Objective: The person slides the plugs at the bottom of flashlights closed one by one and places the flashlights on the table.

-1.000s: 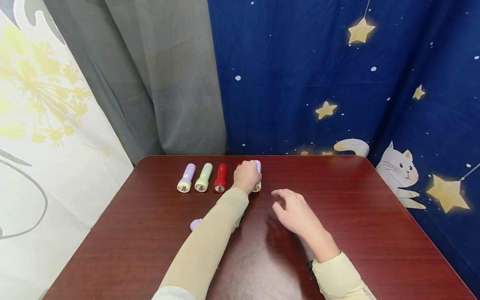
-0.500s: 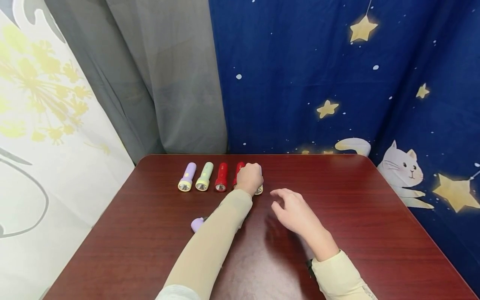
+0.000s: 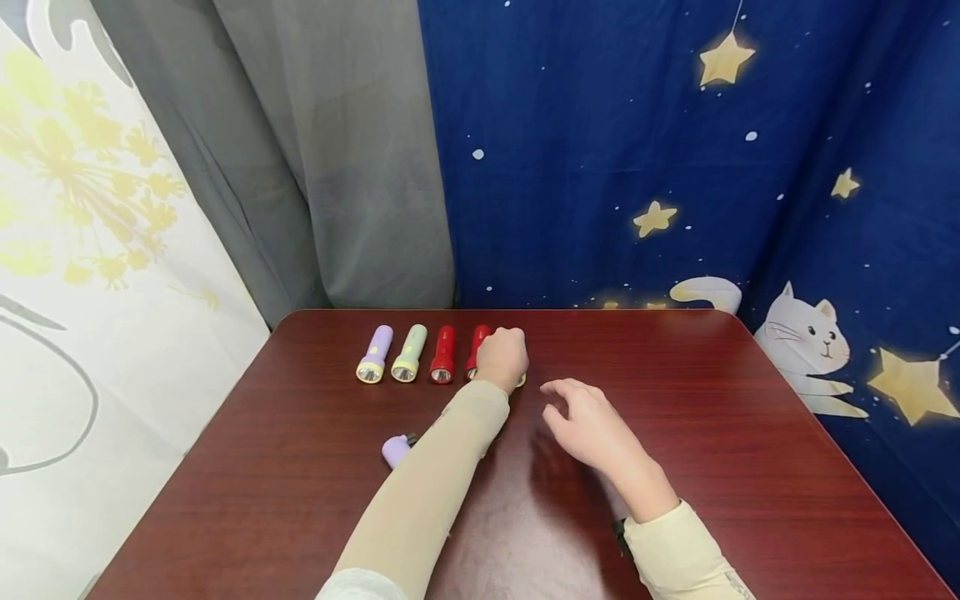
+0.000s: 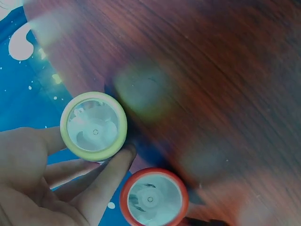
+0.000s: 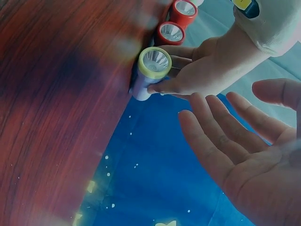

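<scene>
My left hand grips a purple flashlight with a yellow rim, at the right end of a row on the table. In the left wrist view its thumb and fingers lie round the body, the lens facing the camera. Immediately left of it lies a red flashlight, partly covered by that hand. My right hand hovers to the right, fingers loosely bent and holding nothing. From the right wrist view, the gripped flashlight's purple body shows beyond my right fingers.
Farther left in the row lie another red flashlight, a green one and a purple one. A purple object sits partly hidden under my left forearm. Curtains hang behind the brown table.
My left hand has shifted slightly right and toward me with the purple flashlight, uncovering more of the red one beside it. My right hand has hardly moved.
</scene>
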A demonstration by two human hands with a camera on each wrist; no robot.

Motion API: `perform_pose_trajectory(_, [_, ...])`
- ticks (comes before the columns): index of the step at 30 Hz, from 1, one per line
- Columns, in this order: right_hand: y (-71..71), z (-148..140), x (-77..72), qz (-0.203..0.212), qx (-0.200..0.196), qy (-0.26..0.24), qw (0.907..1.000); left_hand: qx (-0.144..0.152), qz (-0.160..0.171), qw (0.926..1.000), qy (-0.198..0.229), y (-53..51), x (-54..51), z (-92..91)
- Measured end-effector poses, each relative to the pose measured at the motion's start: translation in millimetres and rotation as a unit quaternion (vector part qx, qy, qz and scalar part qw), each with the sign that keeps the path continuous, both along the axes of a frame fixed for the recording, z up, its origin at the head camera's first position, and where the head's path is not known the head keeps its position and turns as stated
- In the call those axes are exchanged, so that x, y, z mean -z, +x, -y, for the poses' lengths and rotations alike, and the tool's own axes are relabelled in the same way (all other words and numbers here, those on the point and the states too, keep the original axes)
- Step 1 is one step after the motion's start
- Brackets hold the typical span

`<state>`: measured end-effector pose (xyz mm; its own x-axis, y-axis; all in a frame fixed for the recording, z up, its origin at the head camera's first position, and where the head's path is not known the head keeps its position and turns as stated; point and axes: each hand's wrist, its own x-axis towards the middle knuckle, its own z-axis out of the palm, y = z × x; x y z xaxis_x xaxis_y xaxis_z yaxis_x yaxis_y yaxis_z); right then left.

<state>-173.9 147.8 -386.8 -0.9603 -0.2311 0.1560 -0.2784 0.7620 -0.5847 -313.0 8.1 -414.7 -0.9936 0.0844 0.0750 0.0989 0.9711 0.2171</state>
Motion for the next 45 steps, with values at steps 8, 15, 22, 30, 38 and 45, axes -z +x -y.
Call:
perform_pose_trajectory(8, [0.4,0.6,-0.7,0.001,-0.005,-0.004,1.0000,-0.008,0.015,0.9997,-0.016,0.6,-1.7,-4.2])
perform_pose_trajectory(15, [1.3,0.2,-0.8,0.006,-0.008,-0.009,0.9999,-0.001,0.014,0.9995,-0.028,0.9,0.3,-4.2])
perform_pose_trajectory(22, [1.3,-1.2,0.2,0.003,-0.008,-0.010,0.9999,0.003,0.012,0.9991,-0.040,0.5,2.5,-4.1])
perform_pose_trajectory(30, [0.7,-3.4,-0.2,0.007,-0.006,-0.006,0.9999,0.006,0.027,0.9990,-0.036,-1.8,3.7,-3.0])
perform_pose_trajectory(38, [0.5,-3.9,-0.2,0.006,-0.005,-0.003,1.0000,0.017,-0.010,0.9992,-0.034,1.9,-0.1,-0.3])
perform_pose_trajectory(45, [0.8,-4.1,1.3,0.002,-0.007,-0.002,1.0000,0.026,-0.057,0.9980,-0.004,6.6,-17.9,4.3])
